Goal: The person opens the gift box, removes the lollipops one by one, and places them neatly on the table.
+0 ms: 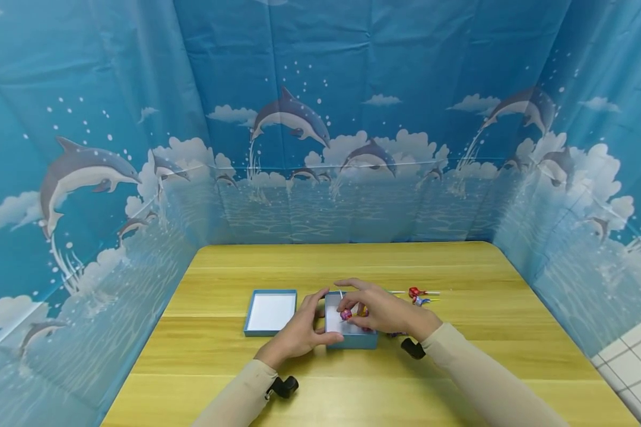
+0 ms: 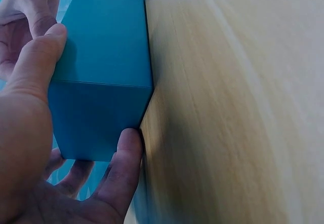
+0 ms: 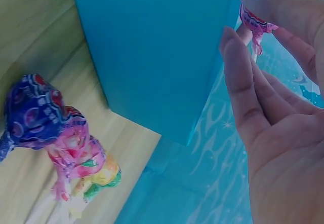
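Observation:
An open blue box [image 1: 352, 340] with a white inside stands on the table. My left hand [image 1: 299, 329] grips its left side, thumb at the near edge and fingers round the side. Over the opening, my right hand [image 1: 384, 309] pinches a pink-wrapped lollipop [image 1: 345, 315] between thumb and finger, its white stick pointing up. The right wrist view shows this lollipop's wrapper [image 3: 255, 24] beside the box wall [image 3: 152, 51]. Some more coloured wrapper is partly visible under the right hand; most of the box's inside is hidden there.
Left of the box lies a matching blue lid [image 1: 270, 311], white side up. Red [image 1: 414, 292] and blue [image 1: 418, 300] lollipops lie to the right. Close to the box's right side are dark blue [image 3: 33, 112], pink [image 3: 73, 145] and yellow-green [image 3: 107, 173] ones. Dolphin-print curtains [image 1: 320, 207] surround the table.

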`<action>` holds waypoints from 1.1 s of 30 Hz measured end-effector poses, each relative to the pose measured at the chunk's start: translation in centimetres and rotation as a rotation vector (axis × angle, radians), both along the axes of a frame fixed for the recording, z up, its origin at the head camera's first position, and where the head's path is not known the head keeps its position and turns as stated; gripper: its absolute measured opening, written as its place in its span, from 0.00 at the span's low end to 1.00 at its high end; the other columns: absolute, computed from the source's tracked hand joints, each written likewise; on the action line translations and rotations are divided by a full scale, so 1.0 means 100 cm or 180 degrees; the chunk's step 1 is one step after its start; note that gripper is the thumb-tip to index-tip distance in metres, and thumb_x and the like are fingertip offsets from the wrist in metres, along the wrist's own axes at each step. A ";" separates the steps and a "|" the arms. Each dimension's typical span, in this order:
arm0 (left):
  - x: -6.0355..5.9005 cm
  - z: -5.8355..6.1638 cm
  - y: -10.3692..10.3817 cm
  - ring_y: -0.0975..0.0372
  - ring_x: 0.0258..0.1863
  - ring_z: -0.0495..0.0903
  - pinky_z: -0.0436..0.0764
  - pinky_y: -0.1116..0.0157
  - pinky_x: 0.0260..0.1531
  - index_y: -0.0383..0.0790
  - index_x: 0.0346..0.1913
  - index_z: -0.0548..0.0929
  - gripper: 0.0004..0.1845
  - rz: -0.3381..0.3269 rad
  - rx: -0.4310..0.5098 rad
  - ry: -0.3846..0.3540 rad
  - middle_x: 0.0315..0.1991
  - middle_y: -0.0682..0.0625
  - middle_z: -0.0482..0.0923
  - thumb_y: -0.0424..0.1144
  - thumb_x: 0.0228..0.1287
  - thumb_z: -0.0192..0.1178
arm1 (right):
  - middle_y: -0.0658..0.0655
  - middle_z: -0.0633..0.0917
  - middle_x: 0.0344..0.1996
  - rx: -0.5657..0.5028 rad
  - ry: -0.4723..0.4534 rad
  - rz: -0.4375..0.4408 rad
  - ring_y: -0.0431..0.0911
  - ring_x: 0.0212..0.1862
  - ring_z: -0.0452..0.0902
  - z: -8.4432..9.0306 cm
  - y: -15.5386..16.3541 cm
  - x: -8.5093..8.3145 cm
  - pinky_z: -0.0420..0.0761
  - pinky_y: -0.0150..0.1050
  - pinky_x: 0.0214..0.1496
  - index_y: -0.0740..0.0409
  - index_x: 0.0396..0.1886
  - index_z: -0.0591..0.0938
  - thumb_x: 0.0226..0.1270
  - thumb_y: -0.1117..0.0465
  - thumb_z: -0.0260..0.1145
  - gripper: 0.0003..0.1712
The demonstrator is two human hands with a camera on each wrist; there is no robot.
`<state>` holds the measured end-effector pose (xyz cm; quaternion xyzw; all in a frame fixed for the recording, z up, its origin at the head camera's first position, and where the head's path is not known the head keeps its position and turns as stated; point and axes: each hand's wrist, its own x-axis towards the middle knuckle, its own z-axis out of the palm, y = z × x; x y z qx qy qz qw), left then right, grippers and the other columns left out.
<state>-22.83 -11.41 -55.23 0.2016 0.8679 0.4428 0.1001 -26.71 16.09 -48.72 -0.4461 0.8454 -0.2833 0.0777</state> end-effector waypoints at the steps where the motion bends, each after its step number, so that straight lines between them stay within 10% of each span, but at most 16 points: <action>1: 0.000 0.000 0.000 0.47 0.81 0.79 0.83 0.42 0.81 0.50 0.98 0.50 0.61 0.0001 0.0001 0.0001 0.93 0.36 0.57 0.59 0.78 0.79 | 0.67 0.72 0.88 -0.0005 0.0010 -0.0019 0.43 0.57 0.94 0.000 0.000 0.001 0.98 0.41 0.57 0.54 0.59 0.94 0.84 0.65 0.77 0.10; 11: 0.001 0.000 0.001 0.48 0.78 0.79 0.89 0.49 0.74 0.47 0.98 0.51 0.61 -0.0015 0.0060 -0.0042 0.93 0.35 0.56 0.57 0.78 0.79 | 0.49 0.93 0.50 -0.0138 0.0266 0.0078 0.47 0.48 0.90 -0.006 0.002 0.002 0.96 0.50 0.51 0.54 0.58 0.92 0.82 0.64 0.79 0.10; 33: 0.000 0.005 0.002 0.41 0.88 0.71 0.79 0.36 0.83 0.44 0.97 0.53 0.62 0.0009 -0.0180 0.0142 0.94 0.37 0.56 0.61 0.76 0.80 | 0.46 0.95 0.47 -0.0248 0.0448 -0.0050 0.37 0.44 0.89 -0.012 0.006 0.006 0.96 0.46 0.48 0.55 0.57 0.94 0.81 0.57 0.82 0.12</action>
